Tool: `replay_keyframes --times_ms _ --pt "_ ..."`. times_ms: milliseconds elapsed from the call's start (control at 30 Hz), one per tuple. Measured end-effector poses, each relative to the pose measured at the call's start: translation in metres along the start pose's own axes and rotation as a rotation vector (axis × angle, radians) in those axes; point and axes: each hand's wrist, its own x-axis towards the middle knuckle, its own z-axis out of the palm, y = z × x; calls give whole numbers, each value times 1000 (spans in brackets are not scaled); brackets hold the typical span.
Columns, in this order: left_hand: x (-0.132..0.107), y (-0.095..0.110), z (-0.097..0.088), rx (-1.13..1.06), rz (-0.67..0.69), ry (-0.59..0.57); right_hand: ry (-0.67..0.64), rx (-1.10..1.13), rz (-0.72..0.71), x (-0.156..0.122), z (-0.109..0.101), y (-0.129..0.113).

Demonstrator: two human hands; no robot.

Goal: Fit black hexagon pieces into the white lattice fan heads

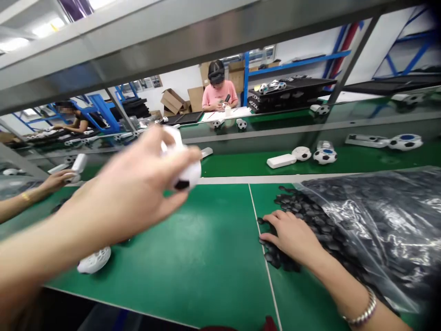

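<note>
My left hand (138, 177), blurred by motion, is raised over the left part of the green table. Its fingers and thumb are wrapped around a white football-shaped plastic unit (191, 174) with a black patch; the hand hides much of it. On the right, my right hand (292, 236) rests on a spread of small black plastic pieces (320, 220). Its thumb and forefinger are apart, with black pieces close under the fingertips. Beneath my left forearm lies a white openwork half shell (94, 260).
A clear plastic bag (386, 220) of black pieces covers the right side. White units with football-patterned heads, such as one unit (325, 154), lie on the green strip behind. A co-worker's hand (57, 180) holds a unit at left; another person (220, 94) sits opposite. A metal beam (172, 41) crosses overhead.
</note>
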Motion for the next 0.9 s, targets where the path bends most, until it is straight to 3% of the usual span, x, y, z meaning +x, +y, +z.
replay_keyframes --times_ms 67,200,300,367,467,600,700,800,900 --pt "-20 9 34 5 29 -124 -66 8 -7 -2 -4 -4" --pt "-51 25 116 -55 -127 -246 -111 48 2 -1 -6 -8" --pt "-63 37 151 -84 -167 -335 -86 82 -16 0 -4 -8" --pt "-65 39 155 -180 -121 -438 -75 104 -15 1 -2 -6" --pt "-64 29 146 -281 15 -580 -60 129 1 3 0 -2" --pt "-53 6 143 -218 293 -555 -28 168 21 4 3 0" --pt "-45 -2 151 -299 432 -615 15 209 6 5 4 -1" --pt "-46 1 161 -318 352 -649 48 177 -59 7 4 -3" --pt "-56 12 169 -328 167 -603 73 192 -84 7 5 -5"
